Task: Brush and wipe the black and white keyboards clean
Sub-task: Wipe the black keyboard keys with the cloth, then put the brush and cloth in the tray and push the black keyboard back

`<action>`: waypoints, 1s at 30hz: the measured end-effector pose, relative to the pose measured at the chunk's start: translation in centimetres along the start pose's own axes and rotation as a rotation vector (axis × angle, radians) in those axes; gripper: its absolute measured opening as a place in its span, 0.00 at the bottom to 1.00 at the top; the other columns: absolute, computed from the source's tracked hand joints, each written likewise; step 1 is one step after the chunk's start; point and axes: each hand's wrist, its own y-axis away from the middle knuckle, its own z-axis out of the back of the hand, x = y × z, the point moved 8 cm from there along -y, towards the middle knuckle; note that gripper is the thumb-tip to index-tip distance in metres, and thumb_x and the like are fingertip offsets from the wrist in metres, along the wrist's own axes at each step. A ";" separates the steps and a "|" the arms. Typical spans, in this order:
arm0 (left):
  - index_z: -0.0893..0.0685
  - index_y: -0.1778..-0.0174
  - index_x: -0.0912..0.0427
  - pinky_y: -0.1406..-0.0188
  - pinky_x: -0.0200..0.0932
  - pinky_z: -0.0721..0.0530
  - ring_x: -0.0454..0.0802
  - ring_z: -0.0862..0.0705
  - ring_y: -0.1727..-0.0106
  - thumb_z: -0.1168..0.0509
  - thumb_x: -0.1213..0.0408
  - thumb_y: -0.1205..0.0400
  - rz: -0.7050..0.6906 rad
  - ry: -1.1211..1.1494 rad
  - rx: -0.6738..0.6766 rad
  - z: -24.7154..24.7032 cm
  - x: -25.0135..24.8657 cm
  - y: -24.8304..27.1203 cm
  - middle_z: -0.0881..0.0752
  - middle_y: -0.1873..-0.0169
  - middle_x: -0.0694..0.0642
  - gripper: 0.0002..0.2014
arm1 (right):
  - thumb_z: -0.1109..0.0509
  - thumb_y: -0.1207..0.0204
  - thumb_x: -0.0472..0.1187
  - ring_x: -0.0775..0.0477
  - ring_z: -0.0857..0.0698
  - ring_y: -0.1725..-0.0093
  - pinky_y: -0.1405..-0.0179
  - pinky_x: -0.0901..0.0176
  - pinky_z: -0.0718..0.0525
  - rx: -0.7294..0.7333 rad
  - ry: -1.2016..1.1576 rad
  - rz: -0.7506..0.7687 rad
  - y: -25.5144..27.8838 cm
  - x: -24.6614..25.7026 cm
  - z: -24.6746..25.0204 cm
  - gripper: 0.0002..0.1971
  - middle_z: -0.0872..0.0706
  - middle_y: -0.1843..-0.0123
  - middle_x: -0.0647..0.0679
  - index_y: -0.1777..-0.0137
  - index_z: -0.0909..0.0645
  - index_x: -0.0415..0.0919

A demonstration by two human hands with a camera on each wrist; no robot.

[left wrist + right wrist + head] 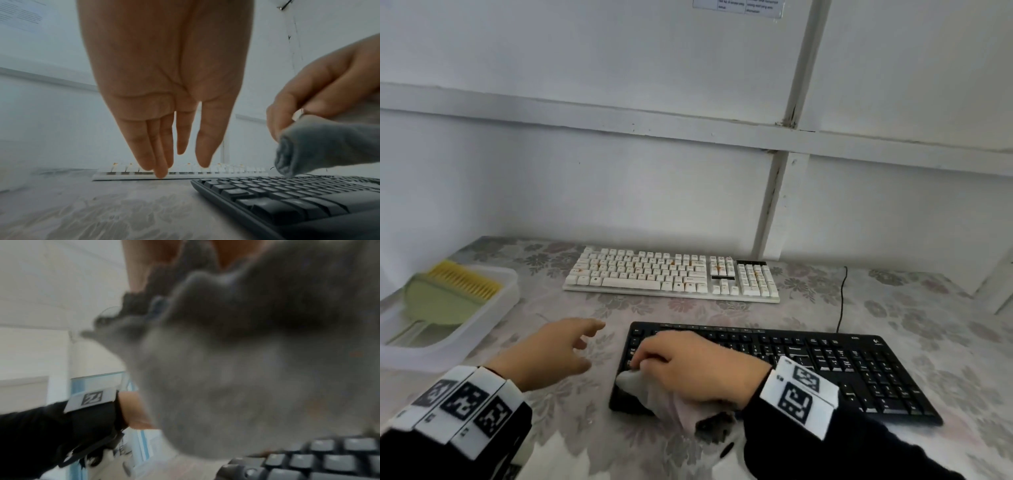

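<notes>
right hand [698,366] grips a bunched grey cloth [654,394] on the near black keyboard's [825,370] left end | left hand [551,353] relaxed, empty, hovering left of it | white keyboard [671,274] farther back

The black keyboard [825,363] looks like matt plastic; the white keyboard [671,274] is plastic too, stained orange on some keys. The grey cloth [312,146] is soft and fuzzy. A floral, slightly glossy covering lies over the worktop [945,325]. The left tray [493,308] is translucent plastic.
</notes>
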 end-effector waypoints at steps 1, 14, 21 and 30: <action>0.32 0.25 0.51 0.41 0.33 0.23 0.41 0.21 0.42 0.33 0.67 0.22 -0.007 0.034 -0.031 0.3 0.0 0.0 0.22 0.36 0.47 0.29 | 0.43 0.16 0.37 0.52 0.23 0.45 0.49 0.65 0.27 -0.049 -0.074 -0.053 0.2 -0.9 0.9 0.14 0.18 0.38 0.45 0.37 0.19 0.39; 0.24 0.40 0.41 0.49 0.28 0.25 0.38 0.20 0.45 0.33 0.63 0.21 -0.185 0.135 -0.219 7.7 5.5 2.6 0.20 0.42 0.44 0.16 | 0.31 0.22 0.32 0.43 0.19 0.56 0.53 0.48 0.21 -0.367 -0.919 -0.333 -4.7 -2.1 0.6 0.05 0.14 0.54 0.38 0.53 0.18 0.42; 0.22 0.33 0.50 0.41 0.41 0.25 0.45 0.23 0.41 0.31 0.65 0.22 -0.084 0.115 -0.282 13.5 15.0 2.7 0.21 0.36 0.48 0.21 | 0.34 0.20 0.30 0.53 0.22 0.75 0.77 0.65 0.23 -0.381 -0.983 -0.291 -11.0 3.0 -1.4 0.07 0.17 0.67 0.43 0.55 0.22 0.43; 0.28 0.33 0.31 0.31 0.53 0.26 0.53 0.25 0.32 0.34 0.38 0.41 0.023 0.052 -0.142 15.3 24.2 -0.9 0.25 0.32 0.57 0.36 | 0.40 0.21 0.23 0.56 0.24 0.78 0.82 0.68 0.26 -0.393 -0.960 -0.339 -16.0 6.1 -2.5 0.14 0.21 0.69 0.44 0.64 0.22 0.38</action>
